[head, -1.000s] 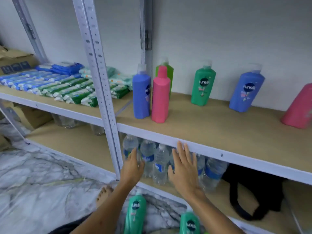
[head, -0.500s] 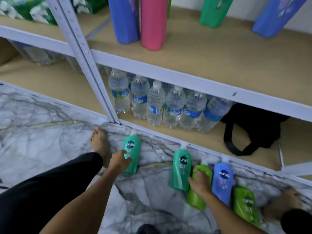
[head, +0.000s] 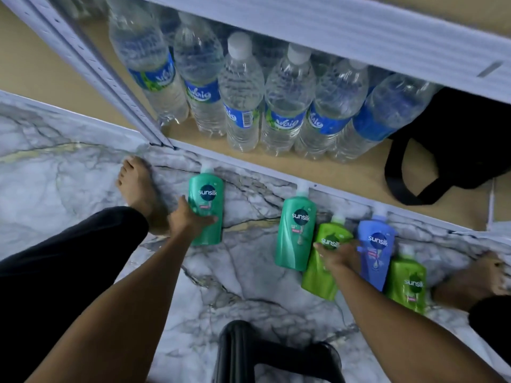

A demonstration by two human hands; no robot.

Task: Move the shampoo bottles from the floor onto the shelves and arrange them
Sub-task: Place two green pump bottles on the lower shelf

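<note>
Your left hand grips the teal Sunsilk bottle at 9 o'clock, standing alone on the marble floor. Your right hand grasps the lime-green bottle at 3 o'clock, wedged between a second teal bottle and the blue bottle. Another lime-green bottle sits at 4. Water bottles fill the bottom shelf at 12.
</note>
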